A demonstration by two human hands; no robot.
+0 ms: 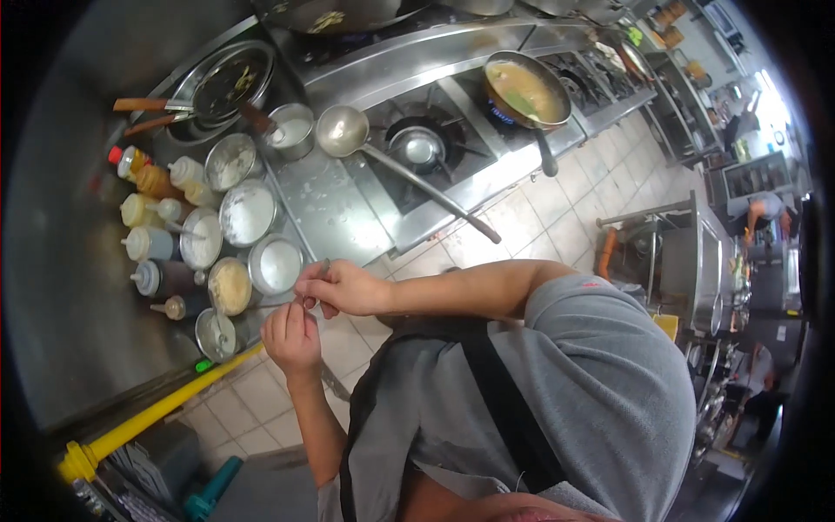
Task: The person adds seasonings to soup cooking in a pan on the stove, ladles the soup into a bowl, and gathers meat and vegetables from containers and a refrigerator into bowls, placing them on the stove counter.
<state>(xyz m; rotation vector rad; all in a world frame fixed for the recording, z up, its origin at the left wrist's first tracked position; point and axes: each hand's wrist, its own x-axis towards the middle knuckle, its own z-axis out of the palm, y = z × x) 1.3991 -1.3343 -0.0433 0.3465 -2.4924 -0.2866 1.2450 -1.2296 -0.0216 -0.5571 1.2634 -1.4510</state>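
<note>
My right hand [341, 287] and my left hand [291, 337] meet in front of my body, fingertips touching or nearly so. Both have their fingers pinched together. A small dark tip sticks up from the right fingers; what is between the hands is too small to name. Just beyond them stand a metal bowl with a white content [277, 264] and a bowl of tan, crumb-like or powdery food [230, 287]. A smaller metal container [216, 335] sits near my left hand.
A long-handled ladle [341, 132] lies across the counter and burner [420, 148], its handle overhanging the edge. A frying pan [527, 90] with liquid food sits on a burner. Squeeze bottles [148, 244], stacked strainers [228, 87] and a yellow pipe [165, 404] are around. Other people work at right.
</note>
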